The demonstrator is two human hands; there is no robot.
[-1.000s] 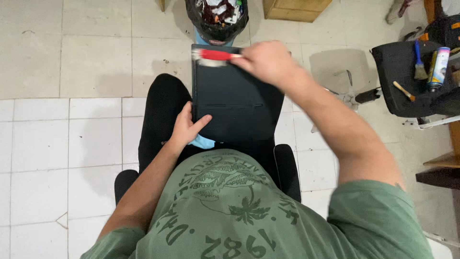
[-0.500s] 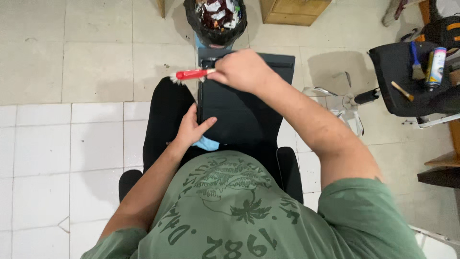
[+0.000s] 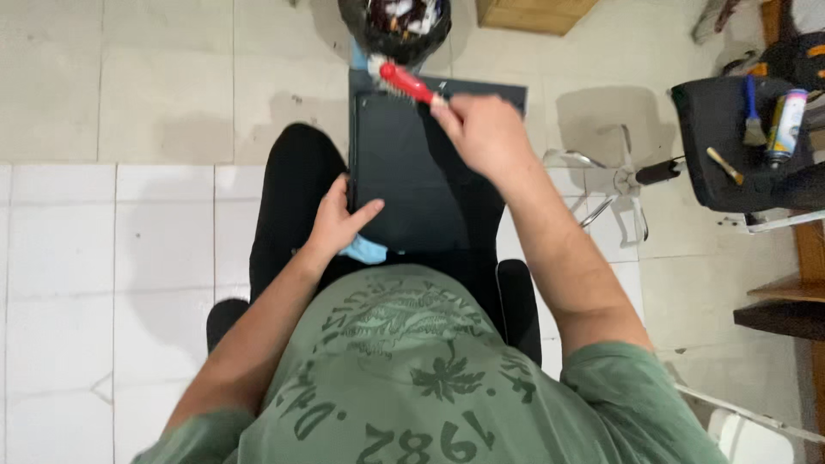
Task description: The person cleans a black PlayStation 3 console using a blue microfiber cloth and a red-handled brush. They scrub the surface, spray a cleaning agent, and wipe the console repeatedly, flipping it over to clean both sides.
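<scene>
The tiled floor (image 3: 129,258) fills the frame, pale grey squares in the upper part, whiter ones in the lower left. Bottom centre, the person's green printed shirt (image 3: 430,378) takes up the foreground, with black trousers (image 3: 288,202) running up from it toward the middle. Across the lap lies a dark flat panel (image 3: 412,180), a slim rectangle stretching from the centre up to the top of the frame. At the right edge sits a black chair (image 3: 730,146) with a small brush (image 3: 752,112), a spray can (image 3: 786,125) and a thin tool on its seat. Top centre, a dark bin (image 3: 395,26) with scraps inside sits just beyond the panel's far end.

The right hand (image 3: 485,133), upper centre, has its fingers curled tight around the red handle of a brush (image 3: 404,82), whose pale bristle head rests at the panel's upper left corner, close to the bin. The left hand (image 3: 339,219), middle of the frame, steadies the panel's left edge, fingers spread across its face and thumb up along the side. Just under that hand, a light blue cloth (image 3: 365,249) peeks out, touching the panel's near edge.
</scene>
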